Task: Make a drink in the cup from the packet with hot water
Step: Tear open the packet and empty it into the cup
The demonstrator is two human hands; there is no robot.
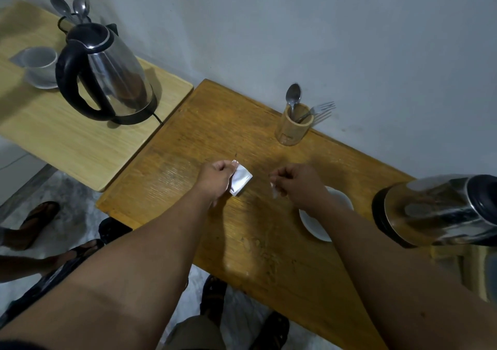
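My left hand pinches a small silver packet above the middle of the brown wooden table. My right hand is closed on a small torn strip of the packet, a little to the right of it. A white saucer lies under my right forearm; the cup on it is hidden by the arm. A steel kettle with a black base stands at the table's right edge.
A bamboo holder with a spoon and a fork stands by the wall. On the lighter table to the left are another kettle, a cup on a saucer and spoons. Another person's sandalled feet are at the lower left.
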